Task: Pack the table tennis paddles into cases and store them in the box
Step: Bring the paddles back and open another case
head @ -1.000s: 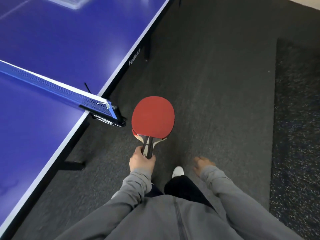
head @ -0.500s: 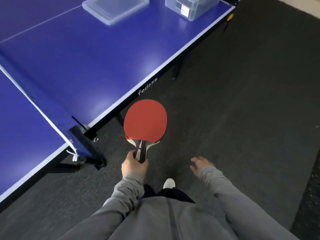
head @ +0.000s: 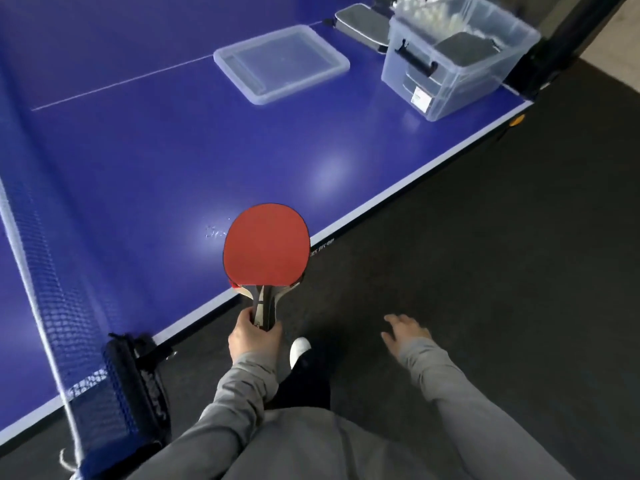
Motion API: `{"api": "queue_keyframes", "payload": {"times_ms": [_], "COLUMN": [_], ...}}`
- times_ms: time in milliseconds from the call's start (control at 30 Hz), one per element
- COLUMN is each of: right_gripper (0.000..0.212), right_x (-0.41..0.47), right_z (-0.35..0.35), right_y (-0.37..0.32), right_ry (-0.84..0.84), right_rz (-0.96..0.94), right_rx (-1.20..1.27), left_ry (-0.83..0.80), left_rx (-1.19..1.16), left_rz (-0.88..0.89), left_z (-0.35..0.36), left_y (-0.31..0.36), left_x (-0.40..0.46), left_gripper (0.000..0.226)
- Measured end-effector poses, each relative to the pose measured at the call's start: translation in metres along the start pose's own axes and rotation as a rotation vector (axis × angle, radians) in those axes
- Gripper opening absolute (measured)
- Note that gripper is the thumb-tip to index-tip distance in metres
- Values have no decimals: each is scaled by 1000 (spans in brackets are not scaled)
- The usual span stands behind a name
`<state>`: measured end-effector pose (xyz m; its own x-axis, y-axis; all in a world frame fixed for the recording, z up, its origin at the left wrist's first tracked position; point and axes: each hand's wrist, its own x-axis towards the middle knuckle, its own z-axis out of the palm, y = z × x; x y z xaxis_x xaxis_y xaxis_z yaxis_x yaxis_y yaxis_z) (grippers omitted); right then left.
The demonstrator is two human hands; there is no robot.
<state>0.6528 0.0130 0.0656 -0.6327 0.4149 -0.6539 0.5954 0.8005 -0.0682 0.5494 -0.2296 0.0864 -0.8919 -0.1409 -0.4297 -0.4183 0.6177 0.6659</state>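
Left hand [head: 254, 341] grips 2 stacked red paddles [head: 266, 244] by the handles, carrying them together over the desk [head: 145, 161] edge; right hand [head: 403, 332] hangs relaxed, empty. Clear box [head: 460, 60] waits at the far corner.

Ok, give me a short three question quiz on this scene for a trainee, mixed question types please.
1. True or false: the left hand grips the handle of the red-faced table tennis paddle.
2. Where does the clear plastic lid lie? A) on the clear plastic storage box B) flat on the blue table, beside the box C) on the dark floor
3. Fill in: the right hand holds ____.

Key: 1 true; 2 B; 3 nothing.
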Motion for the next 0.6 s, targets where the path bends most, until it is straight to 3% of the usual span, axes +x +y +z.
{"api": "queue_keyframes", "payload": {"times_ms": [267, 600], "right_gripper": [48, 50], "right_x": [86, 163], "right_z": [-105, -157], "right_y": [-86, -204], "right_ry": [180, 97], "right_rz": [-306, -674], "right_rx": [-98, -306], "left_ry": [148, 440], "left_rx": [-83, -183], "left_rz": [-130, -434], "left_z": [-16, -52], "left_y": [48, 31], "left_x": [99, 152], "left_gripper": [30, 23]}}
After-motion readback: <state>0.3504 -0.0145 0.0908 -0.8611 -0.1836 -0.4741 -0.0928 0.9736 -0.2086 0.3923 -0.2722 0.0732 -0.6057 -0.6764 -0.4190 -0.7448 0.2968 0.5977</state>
